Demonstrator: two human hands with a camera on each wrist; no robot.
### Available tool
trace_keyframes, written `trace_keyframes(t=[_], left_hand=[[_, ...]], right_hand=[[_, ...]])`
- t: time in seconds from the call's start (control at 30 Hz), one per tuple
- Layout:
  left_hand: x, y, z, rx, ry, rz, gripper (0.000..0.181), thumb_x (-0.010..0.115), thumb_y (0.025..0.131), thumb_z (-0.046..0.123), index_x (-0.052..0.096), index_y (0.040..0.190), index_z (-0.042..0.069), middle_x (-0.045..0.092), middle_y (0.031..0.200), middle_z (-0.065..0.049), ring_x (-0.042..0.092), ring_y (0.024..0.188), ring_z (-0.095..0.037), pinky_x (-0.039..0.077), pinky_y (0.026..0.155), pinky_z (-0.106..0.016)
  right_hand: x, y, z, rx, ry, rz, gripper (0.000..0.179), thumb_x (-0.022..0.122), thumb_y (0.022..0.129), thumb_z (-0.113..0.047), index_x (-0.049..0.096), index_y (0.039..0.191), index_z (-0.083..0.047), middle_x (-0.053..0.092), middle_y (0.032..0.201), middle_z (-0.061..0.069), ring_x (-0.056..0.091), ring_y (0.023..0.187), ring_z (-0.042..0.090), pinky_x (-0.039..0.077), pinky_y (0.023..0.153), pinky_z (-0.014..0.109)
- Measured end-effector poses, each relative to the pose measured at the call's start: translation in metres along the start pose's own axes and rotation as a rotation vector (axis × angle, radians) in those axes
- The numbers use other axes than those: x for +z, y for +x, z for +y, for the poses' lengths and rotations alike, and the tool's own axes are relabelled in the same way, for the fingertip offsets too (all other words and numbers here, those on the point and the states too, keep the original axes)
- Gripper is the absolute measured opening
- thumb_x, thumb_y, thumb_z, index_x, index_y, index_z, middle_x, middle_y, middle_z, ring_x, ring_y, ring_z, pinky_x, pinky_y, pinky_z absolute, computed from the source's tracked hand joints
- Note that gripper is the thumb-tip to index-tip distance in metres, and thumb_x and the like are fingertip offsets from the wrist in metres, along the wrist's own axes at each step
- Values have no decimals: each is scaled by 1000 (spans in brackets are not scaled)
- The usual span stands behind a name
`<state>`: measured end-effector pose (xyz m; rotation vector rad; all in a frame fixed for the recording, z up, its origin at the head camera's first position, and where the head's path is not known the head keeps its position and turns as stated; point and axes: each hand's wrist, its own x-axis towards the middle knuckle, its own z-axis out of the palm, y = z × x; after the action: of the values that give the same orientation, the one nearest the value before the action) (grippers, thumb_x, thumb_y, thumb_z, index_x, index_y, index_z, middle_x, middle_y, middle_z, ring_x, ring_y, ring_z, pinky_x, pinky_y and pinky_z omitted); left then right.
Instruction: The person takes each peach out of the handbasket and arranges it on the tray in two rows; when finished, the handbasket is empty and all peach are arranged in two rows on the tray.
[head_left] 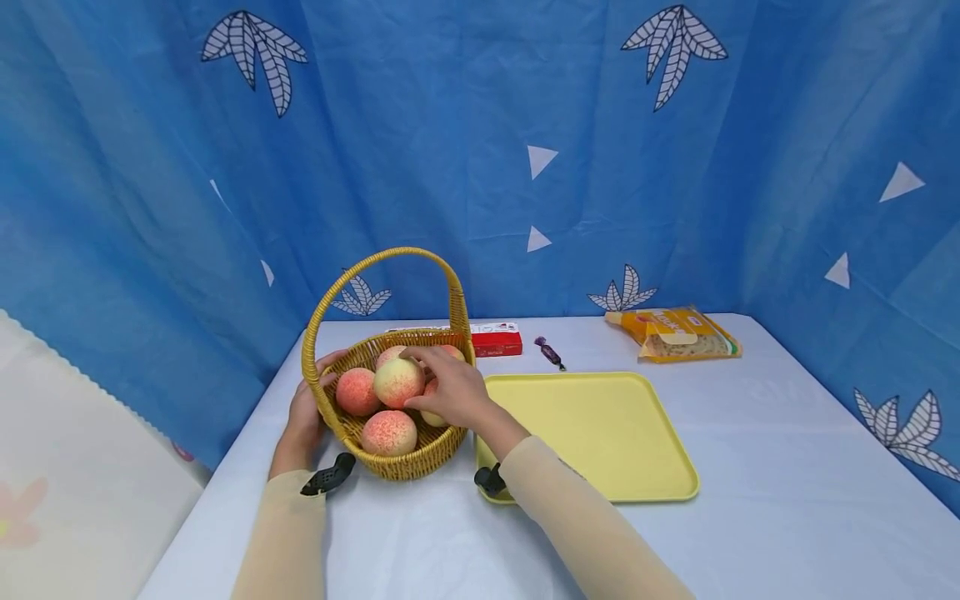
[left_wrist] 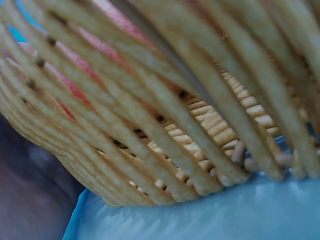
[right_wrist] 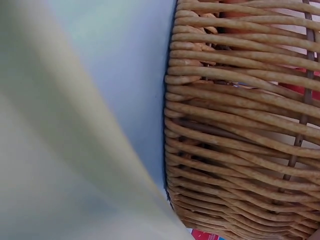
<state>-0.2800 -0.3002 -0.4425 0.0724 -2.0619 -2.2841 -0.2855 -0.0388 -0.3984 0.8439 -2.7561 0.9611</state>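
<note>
A yellow wicker basket [head_left: 420, 458] with a tall arched handle stands at the left of the table, holding several pink and pale yellow peaches [head_left: 389, 433]. At its left side my left hand [head_left: 303, 412] grips the rim, with fingertips showing over the edge. My right hand [head_left: 459, 390] reaches in from the right and pinches a pale yellow peach [head_left: 398, 384] on top of the pile between thumb and fingers. In the left wrist view, red fruit shows through the basket weave [left_wrist: 150, 130]. The right wrist view holds mostly basket wall [right_wrist: 240, 125] and sleeve; the peach is out of it.
Right of the basket lies a yellow tray [head_left: 600, 433], partly under my right forearm. Behind it are a red box [head_left: 498, 343], a purple-wrapped candy [head_left: 551, 353] and an orange bread bag [head_left: 678, 335]. A blue curtain [head_left: 465, 167] closes off the back.
</note>
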Motion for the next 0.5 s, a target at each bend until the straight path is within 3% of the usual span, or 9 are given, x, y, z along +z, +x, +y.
trace_keyframes(t=[0.27,0.5], left_hand=[[-2,0,-5,17,20,2,46,34,108,25,39,153,16,37,155,-4,38,135,-8,37,100,-13],[-3,1,-5,27,5,24,46,34,108,24,40,152,15,40,151,-4,40,133,-8,37,100,-14]], right_hand=[[-3,-7,4,17,190,65,70,84,78,-41,49,139,-39,55,136,-10,63,117,13,49,100,45],[-8,-15,13,14,502,99,69,86,79,-27,51,137,-35,55,133,-6,62,121,20,53,99,37]])
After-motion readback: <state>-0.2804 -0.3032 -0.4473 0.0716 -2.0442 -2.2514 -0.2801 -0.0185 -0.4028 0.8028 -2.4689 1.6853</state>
